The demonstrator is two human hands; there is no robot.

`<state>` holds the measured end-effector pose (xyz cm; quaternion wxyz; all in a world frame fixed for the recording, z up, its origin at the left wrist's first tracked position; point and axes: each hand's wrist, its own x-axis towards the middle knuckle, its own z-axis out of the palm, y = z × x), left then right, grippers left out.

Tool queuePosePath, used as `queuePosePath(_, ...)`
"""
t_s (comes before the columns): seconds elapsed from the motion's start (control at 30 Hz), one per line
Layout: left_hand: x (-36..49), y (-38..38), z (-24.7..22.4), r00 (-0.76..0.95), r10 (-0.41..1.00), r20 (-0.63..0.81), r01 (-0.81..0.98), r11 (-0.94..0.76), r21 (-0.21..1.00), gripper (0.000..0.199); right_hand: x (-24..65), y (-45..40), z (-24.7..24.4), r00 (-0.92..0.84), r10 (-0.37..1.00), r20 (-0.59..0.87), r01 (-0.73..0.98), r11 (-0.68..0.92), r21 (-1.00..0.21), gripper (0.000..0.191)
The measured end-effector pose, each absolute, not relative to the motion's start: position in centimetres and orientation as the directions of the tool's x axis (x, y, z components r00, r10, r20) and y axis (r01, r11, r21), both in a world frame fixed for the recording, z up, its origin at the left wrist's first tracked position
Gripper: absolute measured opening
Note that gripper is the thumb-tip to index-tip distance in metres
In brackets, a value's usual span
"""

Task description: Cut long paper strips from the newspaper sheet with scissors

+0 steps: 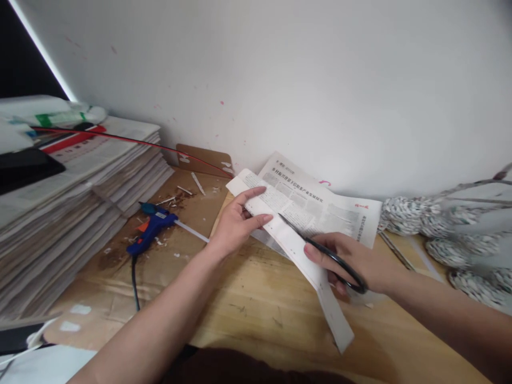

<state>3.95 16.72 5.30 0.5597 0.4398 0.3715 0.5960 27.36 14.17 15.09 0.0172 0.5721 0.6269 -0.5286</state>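
Observation:
A printed newspaper sheet (304,186) is held above the wooden table, its far part near the wall. My left hand (242,218) pinches its left part between thumb and fingers. Black-handled scissors (340,261) are in my right hand (352,261), their blades pointing up and left into the paper. Along the near edge runs a pale strip (296,248), partly separated from the sheet, and its lower end hangs down toward the table's front.
A blue glue gun (150,232) lies on brown cardboard (116,272) among paper scraps. Stacked newspapers (100,186) stand at the left. Coiled paper pieces (408,213) and twigs (476,184) are at the right, near the wall (280,80).

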Motion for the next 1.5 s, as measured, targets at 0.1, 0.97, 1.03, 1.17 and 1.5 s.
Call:
queuePosePath(0.1, 4.0, 16.6, 5.3, 0.01, 0.992, 0.125, -0.318, -0.115, 0.941, 0.07, 27.1, 14.4, 15.4, -0.355, 0.698, -0.622, 0.744, -0.192, -0.64, 0.058)
queuePosePath(0.97, 4.4, 16.2, 6.2, 0.033, 0.994, 0.108, -0.312, -0.092, 0.946, 0.072, 26.4, 14.8, 15.6, -0.363, 0.739, -0.568, 0.78, -0.092, -0.619, 0.058)
queuePosePath(1.03, 4.5, 16.2, 6.2, 0.036, 0.994, 0.106, -0.324, -0.089, 0.942, 0.072, 26.4, 14.9, 15.5, -0.368, 0.741, -0.562, 0.775, -0.09, -0.626, 0.057)
queuePosePath(1.17, 4.6, 16.2, 6.3, 0.042, 0.994, 0.105, -0.341, -0.085, 0.936, 0.072, 26.5, 14.7, 15.4, -0.372, 0.728, -0.575, 0.757, -0.121, -0.642, 0.057)
queuePosePath(1.5, 4.7, 16.1, 6.4, 0.039, 0.997, 0.072, -0.355, -0.053, 0.933, 0.074, 26.5, 14.4, 15.0, -0.358, 0.77, -0.528, 0.758, -0.09, -0.646, 0.054)
